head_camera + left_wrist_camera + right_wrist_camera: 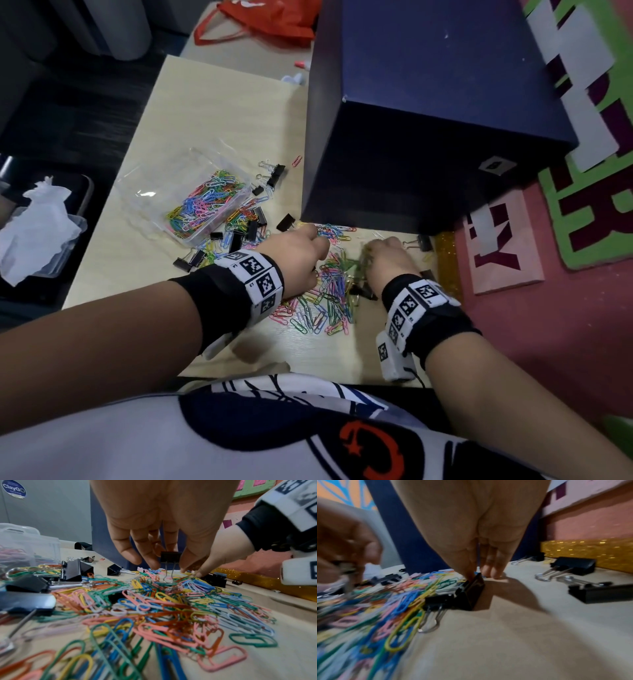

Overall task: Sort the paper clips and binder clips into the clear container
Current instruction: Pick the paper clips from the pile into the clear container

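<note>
Left hand (164,520) pinches a black binder clip (170,556) just above the pile of coloured paper clips (325,298) on the table (212,102). Right hand (390,257), fingers pointing down, touches the table beside another binder clip (471,593); whether it holds anything, can't tell. Clear container (154,192), partly filled with paper clips, sits left of the pile, more binder clips scattered nearby.

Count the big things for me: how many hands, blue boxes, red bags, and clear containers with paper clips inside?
Hands: 2, the left hand, pinching a black binder clip, and the right hand
Blue box: 1
Red bag: 1
Clear container with paper clips inside: 1
Total: 5
</note>
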The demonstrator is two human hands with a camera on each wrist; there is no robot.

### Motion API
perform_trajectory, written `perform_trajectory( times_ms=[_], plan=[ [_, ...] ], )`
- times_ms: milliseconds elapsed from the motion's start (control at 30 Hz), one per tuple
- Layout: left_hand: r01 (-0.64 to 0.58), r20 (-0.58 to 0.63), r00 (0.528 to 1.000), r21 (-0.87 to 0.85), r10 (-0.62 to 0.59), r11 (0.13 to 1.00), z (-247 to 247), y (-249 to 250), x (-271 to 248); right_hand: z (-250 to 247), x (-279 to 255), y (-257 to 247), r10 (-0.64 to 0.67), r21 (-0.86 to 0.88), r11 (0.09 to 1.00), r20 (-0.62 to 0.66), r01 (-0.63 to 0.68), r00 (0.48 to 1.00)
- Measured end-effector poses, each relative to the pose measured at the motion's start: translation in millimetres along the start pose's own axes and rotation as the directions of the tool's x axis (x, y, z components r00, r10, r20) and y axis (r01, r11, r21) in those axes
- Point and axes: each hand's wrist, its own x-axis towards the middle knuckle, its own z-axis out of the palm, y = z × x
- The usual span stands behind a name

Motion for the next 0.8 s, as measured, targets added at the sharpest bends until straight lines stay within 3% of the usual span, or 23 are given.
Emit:
perform_trajectory(
  times_ms=[100, 167, 300, 400, 467, 567, 700, 800],
  plan=[
    [-0.003, -0.001, 1.0, 0.008, 0.003, 1.0, 1.0, 0.1, -0.2, 11.2, -8.3, -7.8, -0.245, 0.01, 0.97, 0.042, 0.245, 0.969],
    [-0.004, 0.003, 1.0, 0.006, 0.004, 1.0, 0.9, -0.2, -0.2, 13.5, -10.7, -6.8, -0.251, 0.033, 0.967, -0.012, 0.252, 0.968],
    [-0.002, 0.012, 1.0, -0.013, 0.002, 1.0, -0.5, -0.8, -0.3, -1.1, -7.1, 9.9, 0.024, -0.042, 0.999, -0.093, -0.028, 0.995],
    [0.002, 0.014, 1.0, -0.013, -0.002, 1.0, -1.0, -0.1, -0.8, -6.5, 0.3, 21.5, 0.338, -0.096, 0.935, -0.046, -0.341, 0.94],
    [0.006, 0.017, 1.0, -0.008, -0.005, 1.0, -1.1, 1.1, -1.1, -5.9, 2.0, 24.7, 0.405, -0.132, 0.907, 0.018, -0.399, 0.914],
    [0.006, 0.022, 1.0, 0.0, -0.006, 1.0, -1.0, 2.5, -0.9, -2.4, 1.0, 21.3, 0.331, -0.244, 0.922, 0.09, -0.301, 0.94],
    [0.018, 0.014, 1.0, 0.009, -0.018, 1.0, -1.2, 2.3, -0.2, 8.2, -5.8, -3.9, 0.125, -0.302, 0.951, 0.176, -0.067, 0.976],
    [0.024, -0.018, 1.0, 0.022, -0.024, 0.999, -0.7, 0.3, 0.0, 12.4, -20.0, -11.3, -0.098, -0.188, 0.976, 0.059, 0.107, 0.993]
  ],
)
